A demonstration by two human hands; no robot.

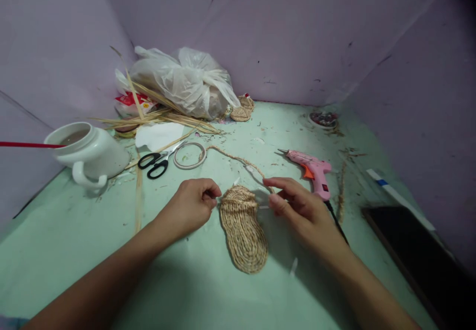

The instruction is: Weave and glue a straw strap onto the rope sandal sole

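A small slipper of coiled, braided straw [245, 236] lies on the pale green table, with a raised band across its upper end. My left hand [193, 203] is at the band's left side, fingertips closed in a pinch; whatever is between them is too small to make out. On the right, my right hand [297, 203] pinches a braided straw cord [238, 158] between thumb and fingers. The cord runs back and left across the table towards a round ring [189, 155]. Beyond my right hand lies a pink glue gun [310, 169], nozzle pointing left.
Black-handled scissors [158, 164] lie beside the ring. A white mug-like pot [111, 151] with a red stick stands left. At the back are a plastic bag [186, 80], straw strips [159, 117] and a small dish [323, 119]. A dark flat slab [412, 255] lies right.
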